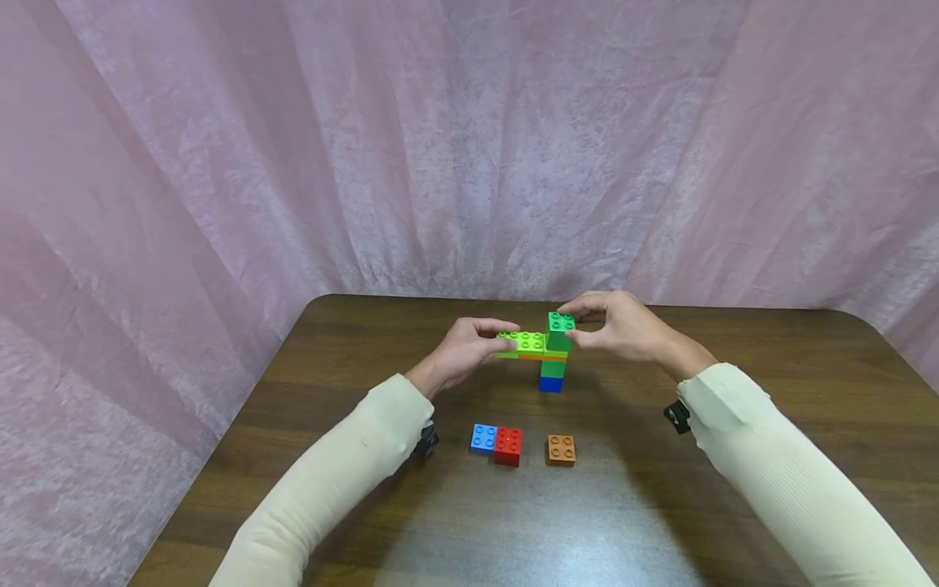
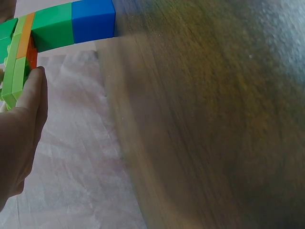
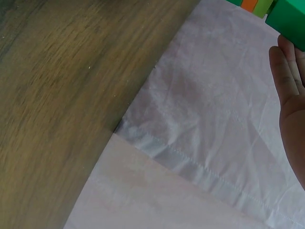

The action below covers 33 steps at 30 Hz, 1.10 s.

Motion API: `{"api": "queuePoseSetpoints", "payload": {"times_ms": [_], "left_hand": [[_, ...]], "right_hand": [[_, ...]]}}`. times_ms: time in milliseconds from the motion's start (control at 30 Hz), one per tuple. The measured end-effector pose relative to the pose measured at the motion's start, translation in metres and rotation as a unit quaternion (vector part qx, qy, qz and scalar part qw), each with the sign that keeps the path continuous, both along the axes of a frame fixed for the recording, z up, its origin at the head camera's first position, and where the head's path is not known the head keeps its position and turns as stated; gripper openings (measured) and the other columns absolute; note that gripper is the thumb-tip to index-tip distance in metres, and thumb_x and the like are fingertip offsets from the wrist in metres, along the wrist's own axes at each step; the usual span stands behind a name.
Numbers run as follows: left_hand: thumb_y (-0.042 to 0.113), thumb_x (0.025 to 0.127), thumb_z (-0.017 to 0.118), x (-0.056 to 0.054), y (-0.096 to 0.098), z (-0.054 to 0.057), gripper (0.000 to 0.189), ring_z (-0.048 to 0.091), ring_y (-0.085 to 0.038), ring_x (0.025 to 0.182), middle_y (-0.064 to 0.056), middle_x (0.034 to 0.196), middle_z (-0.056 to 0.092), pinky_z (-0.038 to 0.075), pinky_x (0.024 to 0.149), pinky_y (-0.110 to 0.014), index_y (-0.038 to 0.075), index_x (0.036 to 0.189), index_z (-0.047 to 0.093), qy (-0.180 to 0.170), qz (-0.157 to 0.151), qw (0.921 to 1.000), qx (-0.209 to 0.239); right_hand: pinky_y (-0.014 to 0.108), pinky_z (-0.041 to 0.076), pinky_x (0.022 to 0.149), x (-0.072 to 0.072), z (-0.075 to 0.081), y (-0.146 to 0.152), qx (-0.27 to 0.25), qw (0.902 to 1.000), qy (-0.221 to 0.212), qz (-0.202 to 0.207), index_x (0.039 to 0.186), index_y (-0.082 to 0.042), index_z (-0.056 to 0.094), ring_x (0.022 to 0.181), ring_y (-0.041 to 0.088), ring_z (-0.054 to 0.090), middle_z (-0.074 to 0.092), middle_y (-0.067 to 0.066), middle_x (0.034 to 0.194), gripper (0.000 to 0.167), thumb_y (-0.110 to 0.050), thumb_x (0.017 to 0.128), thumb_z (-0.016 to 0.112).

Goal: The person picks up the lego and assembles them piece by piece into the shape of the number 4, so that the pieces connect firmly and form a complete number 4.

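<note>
A toy brick build stands upright at the far middle of the table. Its blue brick (image 1: pixel 551 385) forms the bottom, under a green brick (image 1: pixel 553 369). Over these lie a thin orange layer (image 2: pixel 28 36) and lime-green bricks (image 1: pixel 528 342) that jut out leftward. My left hand (image 1: pixel 467 350) pinches the jutting lime-green end, thumb in front and fingers behind. A taller green block (image 1: pixel 560 336) sits at the top right of the lime-green layer. My right hand (image 1: pixel 619 326) holds that block between thumb and fingers; only its edge enters the right wrist view.
Nearer on the brown wooden table (image 1: pixel 330 383) lie a light-blue brick (image 1: pixel 482 439) and a red brick (image 1: pixel 508 447), side by side. An orange-brown brick (image 1: pixel 561 450) lies to their right. A pink curtain (image 1: pixel 469 163) hangs behind the table's far edge.
</note>
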<state>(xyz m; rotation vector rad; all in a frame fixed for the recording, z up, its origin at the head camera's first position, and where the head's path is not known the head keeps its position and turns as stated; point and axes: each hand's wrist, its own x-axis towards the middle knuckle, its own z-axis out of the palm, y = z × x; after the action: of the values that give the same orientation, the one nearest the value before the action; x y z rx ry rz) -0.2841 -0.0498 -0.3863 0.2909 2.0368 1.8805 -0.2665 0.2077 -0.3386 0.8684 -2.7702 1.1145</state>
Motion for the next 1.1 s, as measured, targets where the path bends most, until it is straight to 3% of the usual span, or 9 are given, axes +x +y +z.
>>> {"api": "queuePoseSetpoints", "payload": {"times_ms": [400,733,1100], "left_hand": [[-0.002,0.089,0.069,0.0002,0.0016,0.0011,0.035,0.065,-0.018,0.093,-0.019,0.128,0.06,0.047,0.101,-0.052,-0.005,0.125,0.067,-0.002,0.001,1.0,-0.001],[-0.001,0.09,0.069,0.0002,0.0002,0.0023,0.035,0.066,-0.018,0.096,-0.02,0.131,0.059,0.046,0.102,-0.051,-0.005,0.125,0.067,-0.005,-0.006,1.0,-0.002],[0.003,0.091,0.07,-0.0011,-0.0024,0.0041,0.039,0.066,-0.015,0.092,-0.019,0.132,0.06,0.049,0.1,-0.051,-0.005,0.129,0.064,0.013,-0.019,0.9991,-0.035]], "right_hand": [[0.052,0.053,0.092,-0.0015,-0.0038,0.0002,-0.016,0.9998,0.004,0.014,0.119,0.001,0.07,0.103,0.028,0.067,0.07,0.011,0.113,0.033,-0.006,0.087,0.076],[0.046,0.055,0.088,-0.0025,-0.0039,0.0017,0.002,0.9999,-0.009,0.013,0.122,-0.002,0.07,0.104,0.027,0.067,0.069,0.01,0.116,0.034,-0.012,0.09,0.075],[0.051,0.054,0.089,-0.0052,-0.0067,0.002,-0.005,0.9998,-0.007,0.016,0.122,-0.002,0.07,0.102,0.029,0.067,0.071,0.011,0.112,0.037,-0.013,0.088,0.078]]}}
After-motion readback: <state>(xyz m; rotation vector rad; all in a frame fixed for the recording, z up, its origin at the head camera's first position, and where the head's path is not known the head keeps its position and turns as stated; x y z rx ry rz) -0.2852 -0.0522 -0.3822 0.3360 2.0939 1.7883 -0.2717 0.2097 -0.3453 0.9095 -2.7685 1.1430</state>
